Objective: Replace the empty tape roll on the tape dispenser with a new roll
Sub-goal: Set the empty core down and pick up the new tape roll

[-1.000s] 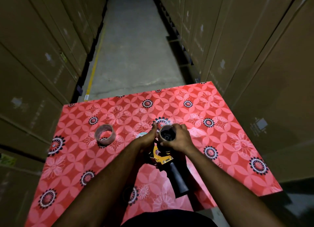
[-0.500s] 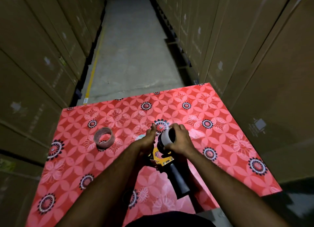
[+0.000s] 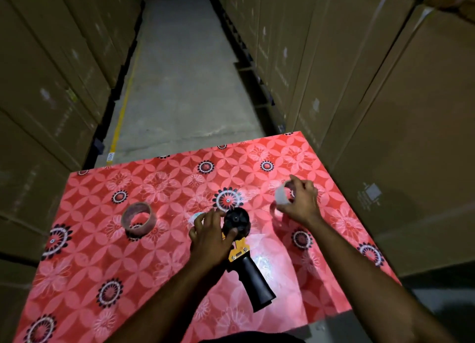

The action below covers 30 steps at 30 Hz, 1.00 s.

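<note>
The tape dispenser lies on the red patterned table, with a yellow body, a black handle toward me and a bare black spool hub at its far end. My left hand grips the dispenser beside the hub. Off to the right, above the table, my right hand holds the empty whitish tape core by its rim. A new roll of clear tape lies flat on the table to the left, untouched.
Tall stacks of cardboard boxes wall in both sides of a narrow concrete aisle beyond the table's far edge. A yellow floor line runs along the left stack.
My right hand has pulled the empty core off the dispenser's hub and carried it up and to the right. The hub now shows bare. My left hand stays on the dispenser.
</note>
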Motion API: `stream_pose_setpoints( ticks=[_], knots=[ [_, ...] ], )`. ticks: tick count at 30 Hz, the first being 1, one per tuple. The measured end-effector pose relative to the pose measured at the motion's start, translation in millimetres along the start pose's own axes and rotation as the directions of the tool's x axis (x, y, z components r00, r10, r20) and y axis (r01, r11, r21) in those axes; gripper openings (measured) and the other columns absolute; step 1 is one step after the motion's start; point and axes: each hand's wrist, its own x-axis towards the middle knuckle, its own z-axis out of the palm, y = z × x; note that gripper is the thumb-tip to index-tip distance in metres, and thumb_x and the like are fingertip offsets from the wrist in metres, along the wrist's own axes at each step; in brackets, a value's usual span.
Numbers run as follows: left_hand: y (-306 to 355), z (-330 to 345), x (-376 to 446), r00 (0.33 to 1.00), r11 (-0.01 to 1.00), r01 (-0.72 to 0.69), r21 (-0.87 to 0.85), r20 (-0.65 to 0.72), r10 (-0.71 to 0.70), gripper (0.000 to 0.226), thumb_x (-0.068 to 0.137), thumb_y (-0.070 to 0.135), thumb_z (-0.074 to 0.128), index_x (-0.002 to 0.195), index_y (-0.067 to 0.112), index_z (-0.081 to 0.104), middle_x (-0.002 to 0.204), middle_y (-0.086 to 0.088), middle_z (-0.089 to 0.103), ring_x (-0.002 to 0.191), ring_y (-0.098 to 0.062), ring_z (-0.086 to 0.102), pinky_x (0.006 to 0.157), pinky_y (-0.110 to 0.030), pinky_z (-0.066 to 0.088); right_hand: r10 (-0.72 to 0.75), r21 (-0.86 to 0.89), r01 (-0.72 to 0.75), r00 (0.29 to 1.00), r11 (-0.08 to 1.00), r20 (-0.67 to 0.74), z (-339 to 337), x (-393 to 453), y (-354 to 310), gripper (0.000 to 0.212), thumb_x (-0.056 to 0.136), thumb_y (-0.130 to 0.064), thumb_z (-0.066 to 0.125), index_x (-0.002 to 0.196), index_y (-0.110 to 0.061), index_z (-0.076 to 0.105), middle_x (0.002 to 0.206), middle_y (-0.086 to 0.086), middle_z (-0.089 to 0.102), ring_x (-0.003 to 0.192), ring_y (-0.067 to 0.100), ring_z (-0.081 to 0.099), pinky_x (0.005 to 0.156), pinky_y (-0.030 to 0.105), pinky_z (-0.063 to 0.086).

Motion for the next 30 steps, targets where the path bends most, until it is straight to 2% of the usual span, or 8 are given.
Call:
stream_pose_setpoints(
  ticks=[4, 7, 10, 15, 18, 22, 26, 30],
  knots=[
    [0.9, 4.7, -21.2, 0.995, 0.994, -0.095, 0.06, -0.029, 0.096, 0.064, 0.087, 0.06, 0.04, 0.141, 0.025, 0.049, 0.167, -0.006, 0.029, 0.15, -0.028, 0.018, 0.118, -0.052, 0.022, 0.009, -0.19, -0.016, 0.999, 0.982, -0.039, -15.2, 27.1, 25.3, 0.102, 0.072, -0.026, 0.085, 0.156, -0.017, 0.027, 0.146, 0.02, 0.036, 0.134, 0.043, 0.033, 0.11, 0.048, 0.038],
    [-4.5, 5.1, -31.6, 0.994, 0.991, -0.111, 0.068, -0.001, 0.112, 0.051, 0.098, 0.049, 0.052, 0.143, 0.027, 0.046, 0.17, -0.004, 0.022, 0.155, -0.027, 0.011, 0.123, -0.049, 0.017, -0.025, -0.323, 0.042, 0.998, 0.945, 0.054, -11.8, 36.2, 44.7, 0.091, 0.076, -0.026, 0.081, 0.152, -0.014, 0.032, 0.154, 0.02, 0.033, 0.138, 0.041, 0.032, 0.113, 0.048, 0.036],
    [-11.6, 1.8, -38.9, 0.991, 0.989, -0.136, 0.06, -0.01, 0.137, 0.041, 0.103, 0.043, 0.055, 0.14, 0.028, 0.048, 0.171, 0.0, 0.019, 0.157, -0.023, 0.008, 0.125, -0.045, 0.015, -0.017, -0.424, 0.043, 0.998, 0.905, 0.066, -3.5, 31.4, 48.9, 0.099, 0.073, -0.037, 0.084, 0.153, -0.019, 0.028, 0.161, 0.016, 0.025, 0.149, 0.037, 0.021, 0.121, 0.053, 0.023],
    [-13.8, -3.6, -45.4, 0.992, 0.993, -0.119, 0.023, -0.029, 0.12, 0.04, 0.104, 0.045, 0.053, 0.139, 0.027, 0.052, 0.17, 0.003, 0.025, 0.156, -0.018, 0.014, 0.125, -0.042, 0.023, -0.171, -0.343, 0.148, 0.985, 0.928, -0.037, 19.6, -3.0, 1.0, 0.066, 0.098, -0.042, 0.053, 0.156, -0.02, 0.029, 0.167, 0.014, 0.02, 0.155, 0.036, 0.014, 0.122, 0.057, 0.008],
    [-15.6, -6.3, -49.4, 0.99, 0.991, -0.129, -0.031, -0.068, 0.126, 0.034, 0.103, 0.038, 0.057, 0.135, 0.026, 0.054, 0.165, 0.003, 0.033, 0.152, -0.016, 0.02, 0.122, -0.038, 0.026, -0.318, -0.229, 0.325, 0.946, 0.918, 0.067, 48.2, -48.6, -42.9, 0.066, 0.094, -0.036, 0.06, 0.153, -0.019, 0.036, 0.165, 0.012, 0.026, 0.153, 0.034, 0.02, 0.122, 0.048, 0.011],
    [-35.2, -20.9, -52.4, 0.985, 0.994, -0.105, -0.005, -0.138, 0.103, 0.026, 0.101, 0.029, 0.059, 0.126, 0.026, 0.057, 0.149, 0.004, 0.051, 0.137, -0.019, 0.038, 0.109, -0.035, 0.032, -0.531, -0.179, 0.566, 0.822, 0.805, 0.206, 102.5, -109.1, -77.6, 0.061, 0.091, -0.044, 0.055, 0.146, -0.018, 0.047, 0.157, 0.011, 0.041, 0.148, 0.032, 0.032, 0.122, 0.051, 0.025],
    [-67.0, -50.0, -50.9, 0.981, 1.0, 0.023, 0.001, -0.191, -0.023, 0.027, 0.097, 0.027, 0.06, 0.123, 0.027, 0.056, 0.127, 0.003, 0.058, 0.124, -0.022, 0.046, 0.1, -0.038, 0.035, -0.544, -0.329, 0.597, 0.802, 0.732, 0.246, 134.1, -139.2, -82.5, 0.069, 0.088, -0.045, 0.055, 0.147, -0.009, 0.046, 0.15, 0.014, 0.052, 0.141, 0.035, 0.046, 0.117, 0.051, 0.021],
    [-103.7, -78.8, -41.2, 0.969, 0.992, 0.12, 0.028, -0.221, -0.111, 0.028, 0.099, 0.026, 0.057, 0.127, 0.027, 0.053, 0.134, -0.003, 0.057, 0.128, -0.025, 0.043, 0.105, -0.043, 0.037, -0.547, -0.357, 0.594, 0.804, 0.721, 0.233, 143.2, -138.5, -89.6, 0.07, 0.092, -0.026, 0.049, 0.155, -0.006, 0.027, 0.156, 0.017, 0.042, 0.147, 0.033, 0.035, 0.124, 0.049, 0.019]
  ],
)
